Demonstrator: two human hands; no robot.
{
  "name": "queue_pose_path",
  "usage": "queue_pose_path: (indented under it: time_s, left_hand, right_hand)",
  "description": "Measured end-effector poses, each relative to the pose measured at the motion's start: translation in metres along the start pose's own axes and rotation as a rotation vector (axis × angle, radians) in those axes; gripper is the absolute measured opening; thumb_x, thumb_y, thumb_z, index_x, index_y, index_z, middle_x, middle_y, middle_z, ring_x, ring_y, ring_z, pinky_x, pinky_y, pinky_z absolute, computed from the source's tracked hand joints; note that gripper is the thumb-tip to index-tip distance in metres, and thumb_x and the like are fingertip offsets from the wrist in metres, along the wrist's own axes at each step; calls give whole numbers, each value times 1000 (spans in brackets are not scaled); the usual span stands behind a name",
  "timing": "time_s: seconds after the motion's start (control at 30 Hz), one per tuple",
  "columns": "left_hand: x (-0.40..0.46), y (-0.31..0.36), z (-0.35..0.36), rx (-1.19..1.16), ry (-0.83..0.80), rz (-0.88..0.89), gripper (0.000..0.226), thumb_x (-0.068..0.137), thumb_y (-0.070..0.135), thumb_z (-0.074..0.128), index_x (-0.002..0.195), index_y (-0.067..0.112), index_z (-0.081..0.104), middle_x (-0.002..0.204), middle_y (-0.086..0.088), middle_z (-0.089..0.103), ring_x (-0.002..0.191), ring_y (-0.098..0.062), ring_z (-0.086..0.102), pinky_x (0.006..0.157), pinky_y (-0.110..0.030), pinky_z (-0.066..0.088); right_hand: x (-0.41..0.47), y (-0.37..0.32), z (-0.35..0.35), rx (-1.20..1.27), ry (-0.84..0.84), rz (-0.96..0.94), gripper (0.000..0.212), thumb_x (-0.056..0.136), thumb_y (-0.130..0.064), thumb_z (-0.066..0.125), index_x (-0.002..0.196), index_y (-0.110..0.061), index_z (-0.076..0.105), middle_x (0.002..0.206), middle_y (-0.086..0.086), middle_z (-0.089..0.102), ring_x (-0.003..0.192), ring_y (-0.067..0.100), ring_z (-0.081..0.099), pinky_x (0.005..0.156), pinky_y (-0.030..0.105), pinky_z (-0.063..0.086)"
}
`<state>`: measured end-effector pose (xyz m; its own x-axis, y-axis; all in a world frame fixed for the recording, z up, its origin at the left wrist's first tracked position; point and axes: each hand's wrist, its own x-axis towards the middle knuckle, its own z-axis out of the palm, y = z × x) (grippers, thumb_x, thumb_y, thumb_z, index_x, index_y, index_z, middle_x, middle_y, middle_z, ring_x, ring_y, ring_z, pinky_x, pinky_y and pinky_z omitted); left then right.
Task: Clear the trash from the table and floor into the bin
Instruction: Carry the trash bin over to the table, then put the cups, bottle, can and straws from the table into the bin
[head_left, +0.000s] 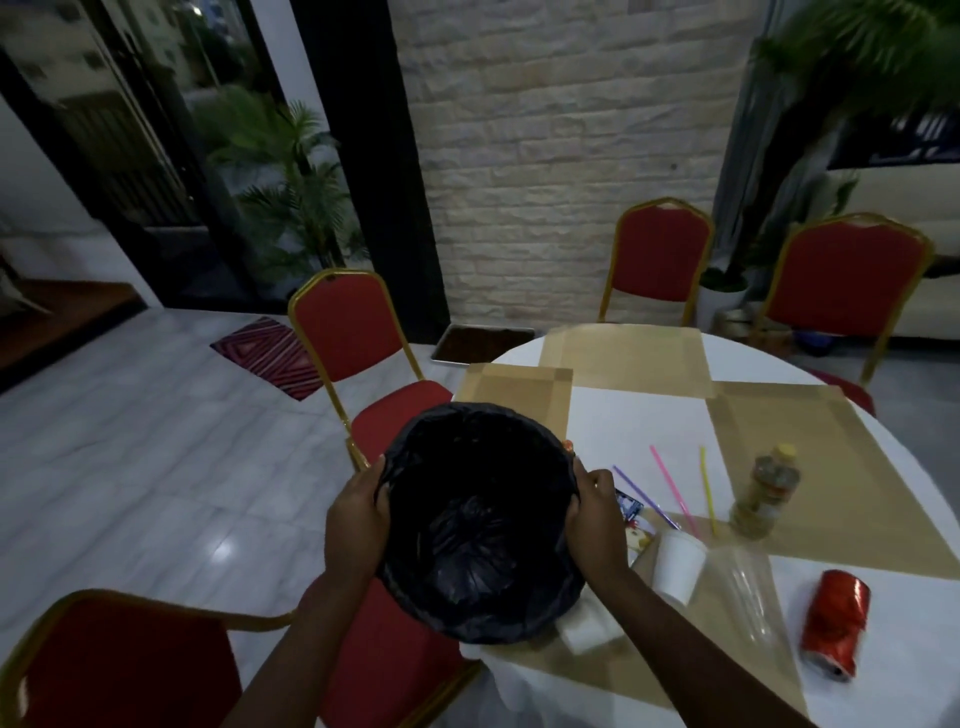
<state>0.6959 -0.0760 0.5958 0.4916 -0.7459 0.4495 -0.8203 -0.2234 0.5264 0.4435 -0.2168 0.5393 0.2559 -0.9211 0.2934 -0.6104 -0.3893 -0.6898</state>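
Black plastic lines the bin (475, 525), held at the table (639, 415) edge with left hand (356, 514) and right hand (595, 519) clasping opposite rims; it looks light, its liner slippery, so grip the stiff rim.

Red gilt-framed chairs (660, 260) ring the table; striped mat (272, 357) on floor

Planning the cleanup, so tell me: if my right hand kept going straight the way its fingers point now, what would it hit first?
The right hand points inward over the bin's rim, so it would likely meet the black liner inside first; depth is unclear.
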Motion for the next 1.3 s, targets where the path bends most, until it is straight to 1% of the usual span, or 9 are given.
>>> queue_pose_path:
  time_s: [0.27,0.37,0.47,0.57,0.73,0.9,1.03,1.2,1.3]
  left_hand:
    - [0,30,10,62,36,-57,39,92,4,56,128,16,59,103,-7,68,87,-9,59,73,-18,43]
    - [-2,32,12,88,48,-67,39,91,2,57,128,14,59,104,-9,69,87,-7,57,75,-17,42]
    - [-3,37,12,87,47,-49,38,90,0,57,126,12,60,100,-11,69,84,-8,55,73,-18,41]
    - [-1,39,11,80,49,-29,36,89,-3,58,122,10,62,94,-14,69,79,-16,59,70,-23,43]
    - [1,39,13,92,43,-9,34,89,-3,58,121,9,63,88,-16,67,74,-14,55,65,-25,43]
    - [3,37,14,137,33,-13,29,89,-3,56,115,6,64,87,-17,66,74,-20,58,65,-28,44]
    - [4,36,14,204,28,-20,29,90,0,55,117,6,64,89,-18,66,76,-30,61,64,-28,41]
    - [11,24,16,249,5,-42,37,89,-1,59,126,4,59,101,-21,67,86,-32,64,73,-27,43]
    - [15,24,15,261,8,-46,36,88,-2,59,124,4,61,98,-21,68,83,-32,64,71,-26,42]
  right_hand:
    - [15,25,-6,97,-94,-21,53,91,-2,49,142,-16,39,115,12,48,92,28,57,70,32,48]
    - [8,38,-15,125,-157,-100,47,96,-26,46,142,-18,37,128,6,47,113,21,51,86,31,47]
    - [-5,59,-26,81,-211,-213,63,95,-55,34,145,-18,31,146,1,39,134,15,35,107,31,34]
    - [-26,80,-36,32,-256,-252,75,91,-66,34,148,-19,24,153,-2,29,140,12,24,112,32,25]
    - [-71,117,-44,-89,-305,-256,76,89,-61,49,148,-19,25,151,3,32,139,16,27,110,36,29]
    - [-93,143,-30,-276,-522,-314,88,76,-59,63,144,-15,30,151,3,27,138,26,31,100,51,40]
    - [-94,157,-14,-387,-685,-385,97,71,-42,71,149,-19,20,156,5,21,143,27,18,105,55,31]
    - [-81,164,4,-486,-804,-453,104,63,-33,76,149,-24,19,154,2,27,141,30,22,103,57,28]
    - [-75,170,8,-493,-851,-458,102,57,-33,81,145,-22,30,148,3,39,136,32,33,101,59,31]
